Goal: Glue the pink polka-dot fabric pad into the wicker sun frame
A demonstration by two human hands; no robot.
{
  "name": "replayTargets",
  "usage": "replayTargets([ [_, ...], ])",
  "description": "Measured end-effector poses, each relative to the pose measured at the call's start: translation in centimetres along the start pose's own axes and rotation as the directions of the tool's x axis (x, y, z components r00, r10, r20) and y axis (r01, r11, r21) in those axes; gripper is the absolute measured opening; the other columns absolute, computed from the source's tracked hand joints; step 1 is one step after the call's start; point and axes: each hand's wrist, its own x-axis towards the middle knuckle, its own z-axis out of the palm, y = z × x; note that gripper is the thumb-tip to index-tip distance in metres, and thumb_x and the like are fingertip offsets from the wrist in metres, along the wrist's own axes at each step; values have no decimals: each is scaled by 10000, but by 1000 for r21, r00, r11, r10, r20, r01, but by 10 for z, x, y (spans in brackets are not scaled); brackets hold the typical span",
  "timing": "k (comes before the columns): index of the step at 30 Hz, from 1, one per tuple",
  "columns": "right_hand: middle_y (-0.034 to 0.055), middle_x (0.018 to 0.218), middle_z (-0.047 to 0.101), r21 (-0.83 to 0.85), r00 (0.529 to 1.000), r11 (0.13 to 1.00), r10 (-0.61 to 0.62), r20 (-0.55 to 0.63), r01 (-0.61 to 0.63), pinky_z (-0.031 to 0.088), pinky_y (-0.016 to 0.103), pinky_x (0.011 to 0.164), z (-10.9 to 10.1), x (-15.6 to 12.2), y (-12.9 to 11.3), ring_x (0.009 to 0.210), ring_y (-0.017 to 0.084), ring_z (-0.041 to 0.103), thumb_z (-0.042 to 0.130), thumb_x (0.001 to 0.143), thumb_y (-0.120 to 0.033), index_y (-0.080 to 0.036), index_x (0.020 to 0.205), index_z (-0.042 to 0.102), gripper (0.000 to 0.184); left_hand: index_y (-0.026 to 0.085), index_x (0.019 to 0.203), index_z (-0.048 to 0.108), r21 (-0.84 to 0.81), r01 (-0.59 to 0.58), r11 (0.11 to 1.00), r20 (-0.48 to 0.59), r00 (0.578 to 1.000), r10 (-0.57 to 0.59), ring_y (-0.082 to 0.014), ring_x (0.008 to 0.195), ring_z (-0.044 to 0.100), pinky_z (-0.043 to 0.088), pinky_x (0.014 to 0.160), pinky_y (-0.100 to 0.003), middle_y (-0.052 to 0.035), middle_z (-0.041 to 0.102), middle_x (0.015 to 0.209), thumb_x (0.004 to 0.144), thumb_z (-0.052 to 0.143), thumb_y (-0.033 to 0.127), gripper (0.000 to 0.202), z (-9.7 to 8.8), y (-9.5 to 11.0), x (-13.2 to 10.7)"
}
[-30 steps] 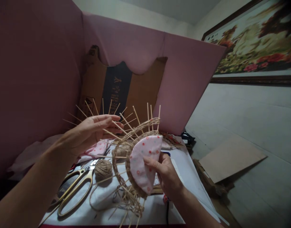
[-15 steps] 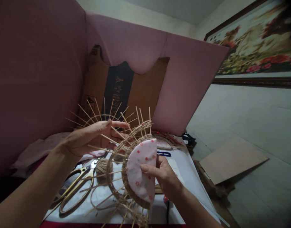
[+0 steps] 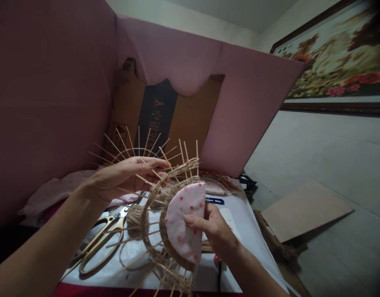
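Note:
A half-round woven piece (image 3: 164, 231) is held up in front of me. Its flat panel (image 3: 180, 214) is covered in pale pink cloth with red dots, edged with twine, and thin sticks radiate from it through an outer twine band (image 3: 144, 225). My right hand (image 3: 213, 225) grips the panel's straight edge, thumb on the cloth and fingers behind. At the upper left, my left hand (image 3: 137, 175) reaches among the sticks, fingers stretched out and tips at the outer band. Sticks partly cover those fingers. Below it lies a ball of twine (image 3: 137, 218).
Gold-handled scissors (image 3: 108, 243) lie at the left of the white table (image 3: 221, 272). Behind are another twine-and-stick piece (image 3: 136, 149), a dotted woven piece (image 3: 214, 187) and a blue cutter (image 3: 215, 201). Cardboard (image 3: 190, 111) leans on the pink partition (image 3: 239, 107).
The left hand's thumb has come down toward its index finger, and the hand has shifted slightly. My right hand keeps the same grip on the panel. The view has shifted a little.

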Motion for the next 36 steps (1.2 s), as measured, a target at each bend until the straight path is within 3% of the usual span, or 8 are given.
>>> replayTargets([
  [7, 7, 666, 651, 43, 1000, 999, 1, -6, 0, 444, 224, 592, 2, 0, -1, 592, 107, 555, 792, 617, -343, -144, 728, 682, 253, 165, 1061, 663, -10, 15, 1000, 26, 1000, -15, -166, 686, 663, 518, 640, -258, -77, 715, 853, 739, 699, 246, 334, -7, -3, 4],
  [23, 21, 713, 671, -5, 1000, 1000, 1, 1, -1, 430, 224, 608, -1, 4, 6, 621, 109, 562, 775, 648, -401, -143, 753, 685, 293, 170, 1045, 668, -48, 49, 998, -2, 999, -49, -146, 662, 647, 507, 577, -241, -59, 701, 827, 749, 689, 215, 300, -11, -5, 8],
  [31, 15, 717, 645, -106, 1000, 994, -22, 12, 23, 441, 256, 624, -1, 9, 7, 654, 137, 567, 713, 674, -523, -146, 820, 655, 408, 181, 1046, 668, -28, 60, 998, -18, 998, -61, -147, 706, 649, 508, 620, -252, -64, 706, 852, 759, 677, 204, 288, -18, -11, 13],
  [36, 53, 858, 657, -412, 972, 901, -200, -121, 134, 450, 284, 650, -21, 7, -1, 761, 176, 576, 590, 785, -540, -161, 980, 635, 429, 175, 1054, 662, -13, 80, 997, -41, 996, -80, -157, 719, 649, 522, 610, -263, -73, 704, 863, 758, 678, 196, 298, -18, -11, 14],
])
